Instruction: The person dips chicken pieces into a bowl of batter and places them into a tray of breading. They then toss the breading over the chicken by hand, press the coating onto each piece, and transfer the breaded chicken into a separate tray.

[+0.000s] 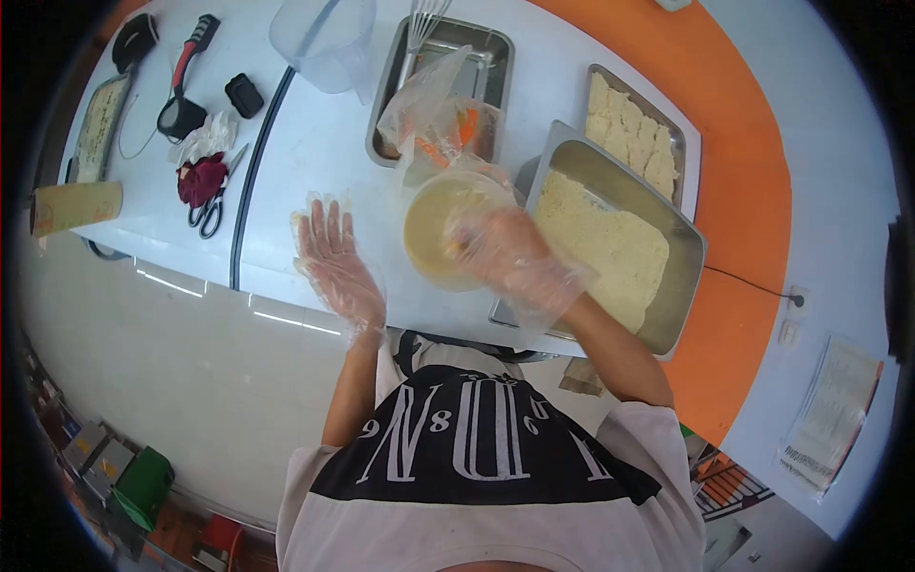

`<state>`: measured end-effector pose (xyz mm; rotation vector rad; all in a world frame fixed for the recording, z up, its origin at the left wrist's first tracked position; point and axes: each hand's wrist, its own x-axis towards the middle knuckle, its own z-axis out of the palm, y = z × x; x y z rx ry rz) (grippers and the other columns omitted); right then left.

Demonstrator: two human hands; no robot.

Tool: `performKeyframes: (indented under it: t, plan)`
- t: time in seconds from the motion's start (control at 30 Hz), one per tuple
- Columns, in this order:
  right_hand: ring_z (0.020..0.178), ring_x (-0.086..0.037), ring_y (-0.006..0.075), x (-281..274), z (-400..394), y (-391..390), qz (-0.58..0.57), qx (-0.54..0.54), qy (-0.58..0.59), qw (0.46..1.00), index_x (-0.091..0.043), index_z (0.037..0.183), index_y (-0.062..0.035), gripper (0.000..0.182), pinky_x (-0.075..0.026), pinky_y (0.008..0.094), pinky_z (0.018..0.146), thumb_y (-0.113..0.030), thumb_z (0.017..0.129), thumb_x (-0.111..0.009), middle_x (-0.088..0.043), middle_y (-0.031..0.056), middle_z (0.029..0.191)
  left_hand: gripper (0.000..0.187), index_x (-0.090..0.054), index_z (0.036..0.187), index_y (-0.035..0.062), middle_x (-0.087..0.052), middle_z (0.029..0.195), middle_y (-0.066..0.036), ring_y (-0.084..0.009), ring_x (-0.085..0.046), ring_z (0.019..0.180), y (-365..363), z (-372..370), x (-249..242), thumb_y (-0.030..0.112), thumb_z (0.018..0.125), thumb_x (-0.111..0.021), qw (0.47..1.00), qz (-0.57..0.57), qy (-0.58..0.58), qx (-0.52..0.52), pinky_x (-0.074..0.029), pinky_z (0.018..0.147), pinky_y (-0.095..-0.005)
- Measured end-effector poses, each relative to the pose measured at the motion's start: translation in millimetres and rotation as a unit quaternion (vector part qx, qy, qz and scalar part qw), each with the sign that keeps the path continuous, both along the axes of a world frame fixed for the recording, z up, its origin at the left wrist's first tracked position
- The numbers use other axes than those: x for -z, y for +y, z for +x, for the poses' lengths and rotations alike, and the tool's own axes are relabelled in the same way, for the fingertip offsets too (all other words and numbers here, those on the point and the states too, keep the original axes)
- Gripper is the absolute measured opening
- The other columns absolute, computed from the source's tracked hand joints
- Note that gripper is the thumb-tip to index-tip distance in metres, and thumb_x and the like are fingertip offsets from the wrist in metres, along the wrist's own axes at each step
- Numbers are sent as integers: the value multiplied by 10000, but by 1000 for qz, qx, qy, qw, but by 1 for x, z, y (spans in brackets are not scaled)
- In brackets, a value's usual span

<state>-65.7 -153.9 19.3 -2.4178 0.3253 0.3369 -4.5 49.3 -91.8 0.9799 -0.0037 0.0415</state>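
My left hand (338,267), in a clear plastic glove, is held over the table's front edge, palm up with its fingers spread and nothing in it. My right hand (510,250), gloved the same way, reaches into a round tub (486,183) of pale yellow batter (426,227). Its fingers curl together at the batter's surface, and whatever they hold is hidden. Just behind the tub is a clear plastic bag (429,105) with orange markings. Right of my right hand, a deep metal pan (686,267) holds a layer of pale crumbly coating (600,238).
A metal tray (381,114) with a whisk (419,33) lies behind the bag. At the back right, another tray (679,143) contains pale coated pieces (634,133). A clear jug (329,48), scissors (212,210) and a cling film roll (76,208) are farther left.
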Motion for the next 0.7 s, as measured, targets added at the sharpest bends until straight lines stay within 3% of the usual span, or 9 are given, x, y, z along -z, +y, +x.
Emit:
performKeyframes:
  t: [0.13, 0.27, 0.3, 0.47, 0.5, 0.63, 0.7]
  plan:
    - [879, -752, 412, -1, -9, 28, 49, -31, -7, 998, -814, 979, -59, 221, -590, 476, 863, -229, 845, -767, -777, 222, 938, 825, -229, 1691, 26, -308, 1728, -257, -437, -342, 1580, -26, -16, 18, 620, 1136, -372, 999, 33, 3, -18, -265, 1313, -576]
    - [901, -746, 425, -6, 4, -1, -4, -2, 34, 999, -812, 973, -57, 213, -586, 480, 868, -208, 834, -753, -772, 230, 941, 766, -268, 1676, 36, -339, 1716, -242, -426, -353, 1574, -39, -22, 14, 585, 1151, -363, 999, 11, 7, -30, -262, 1315, -563]
    - [894, -746, 425, -2, 5, -16, -15, 23, -8, 1000, -810, 956, -54, 202, -584, 483, 863, -200, 832, -744, -771, 229, 936, 782, -196, 1672, -28, -277, 1722, -281, -456, -297, 1592, -40, -21, 6, 557, 1165, -298, 1000, 17, 4, -22, -239, 1347, -573]
    - [893, -747, 410, -9, 3, -70, -82, 57, -120, 988, -813, 936, -61, 195, -581, 476, 855, -215, 839, -743, -769, 216, 934, 738, -191, 1662, -48, -268, 1722, -294, -447, -259, 1615, -24, -13, 10, 500, 1175, -281, 999, 44, 11, -26, -236, 1356, -570]
    - [900, -743, 400, -17, -1, -74, -60, 45, -108, 991, -813, 946, -65, 213, -582, 465, 855, -243, 844, -757, -770, 207, 943, 753, -265, 1650, -10, -339, 1694, -290, -452, -373, 1561, -19, -11, 16, 535, 1152, -413, 998, 42, 14, -42, -311, 1313, -570]
    - [924, -742, 334, -68, -22, -89, -44, -22, -100, 994, -808, 978, -56, 278, -579, 428, 853, -300, 846, -806, -784, 162, 980, 727, -252, 1644, -28, -327, 1699, -284, -445, -370, 1566, 8, -8, 19, 495, 1162, -401, 993, 100, -44, -38, -297, 1328, -566]
    - [909, -736, 301, -114, -40, -98, -23, 10, -82, 996, -802, 970, -45, 274, -575, 415, 835, -287, 841, -814, -778, 142, 959, 722, -249, 1646, -26, -326, 1702, -279, -443, -371, 1566, 21, -9, 15, 489, 1163, -401, 991, 117, -54, -38, -301, 1325, -565]
